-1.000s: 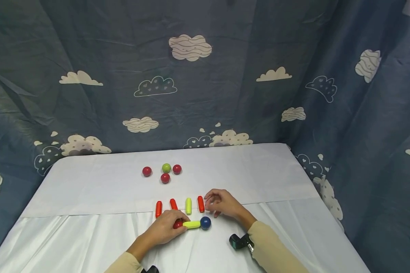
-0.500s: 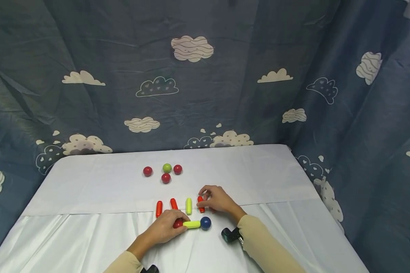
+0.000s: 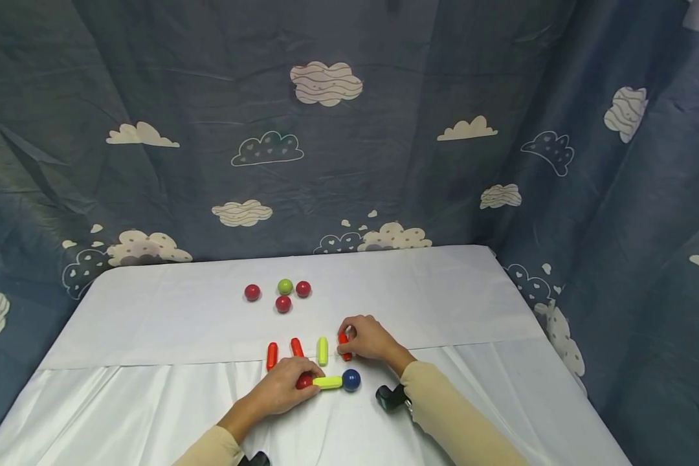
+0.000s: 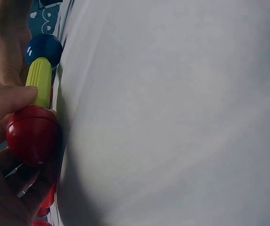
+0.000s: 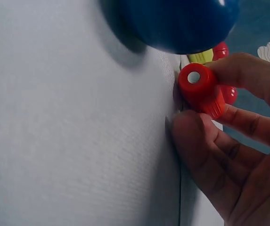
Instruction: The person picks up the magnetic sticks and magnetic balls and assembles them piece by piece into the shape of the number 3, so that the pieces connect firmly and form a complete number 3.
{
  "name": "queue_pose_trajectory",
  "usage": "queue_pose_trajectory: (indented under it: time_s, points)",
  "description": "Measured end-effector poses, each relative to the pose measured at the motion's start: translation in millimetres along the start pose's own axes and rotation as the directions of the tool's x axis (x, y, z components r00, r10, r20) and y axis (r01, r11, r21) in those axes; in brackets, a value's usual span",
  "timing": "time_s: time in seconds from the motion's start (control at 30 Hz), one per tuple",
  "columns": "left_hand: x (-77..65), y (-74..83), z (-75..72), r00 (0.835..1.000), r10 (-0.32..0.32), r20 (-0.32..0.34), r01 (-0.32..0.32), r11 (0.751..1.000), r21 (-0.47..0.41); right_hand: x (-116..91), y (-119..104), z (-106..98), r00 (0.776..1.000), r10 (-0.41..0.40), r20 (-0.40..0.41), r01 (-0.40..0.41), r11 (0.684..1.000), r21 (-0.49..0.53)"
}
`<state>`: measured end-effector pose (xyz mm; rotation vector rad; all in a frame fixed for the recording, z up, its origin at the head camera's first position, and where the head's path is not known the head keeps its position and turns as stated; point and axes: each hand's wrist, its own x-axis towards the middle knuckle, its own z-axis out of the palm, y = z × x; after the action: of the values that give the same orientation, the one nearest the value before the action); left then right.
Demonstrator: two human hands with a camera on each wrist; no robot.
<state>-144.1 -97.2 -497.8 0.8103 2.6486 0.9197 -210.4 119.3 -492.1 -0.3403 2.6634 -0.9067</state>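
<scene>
My left hand (image 3: 283,386) holds a red ball (image 4: 33,136), its thumb at the joint with a yellow-green magnetic stick (image 3: 327,383). At the stick's other end sits a blue ball (image 3: 351,380). My right hand (image 3: 371,338) pinches a red magnetic stick (image 5: 203,89) between thumb and fingers; a pale round spot shows in its near end. That stick is behind the blue ball, to the right of a loose yellow-green stick (image 3: 323,351). Farther left lie two more red sticks, one (image 3: 272,356) beside the other (image 3: 297,347), whose near end my left hand partly hides.
Toward the back of the white-covered table (image 3: 419,291) are three red balls, one (image 3: 252,292) apart at the left, and a green ball (image 3: 285,287) near the other two. A dark curtain with cloud prints (image 3: 373,162) hangs behind the table.
My right hand has moved left and taken hold of the rightmost red stick, which has shifted slightly right. My left hand stays in place on the joined ball and stick.
</scene>
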Motion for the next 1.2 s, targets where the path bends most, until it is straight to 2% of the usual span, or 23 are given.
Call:
queue_pose_trajectory:
  time_s: [0.23, 0.57, 0.67, 0.9, 1.2]
  points:
    - [-0.8, 0.0, 0.0, 1.000, -0.027, 0.010, 0.027, 1.000, 0.003, -1.3, 4.3, 0.6, 0.999, -0.023, 0.026, 0.019, 0.990, 0.140]
    - [-1.6, 0.6, 1.8, 0.999, -0.034, 0.013, 0.034, 0.999, -0.011, -7.1, 9.8, 1.2, 0.999, -0.042, -0.007, 0.042, 0.940, 0.338]
    - [-1.9, 0.3, 2.0, 0.999, -0.034, 0.011, 0.034, 0.999, -0.013, -9.1, 11.2, 2.0, 0.998, -0.054, -0.014, 0.055, 0.925, 0.377]
    - [-0.3, 0.6, 0.6, 0.999, 0.032, -0.020, -0.032, 0.999, 0.018, -14.2, 16.2, 6.1, 0.998, -0.053, -0.026, 0.059, 0.887, 0.457]
    - [-1.9, 1.8, -0.7, 1.000, 0.012, -0.012, -0.012, 1.000, -0.002, -21.0, 17.7, 7.5, 0.998, -0.053, -0.021, 0.056, 0.867, 0.496]
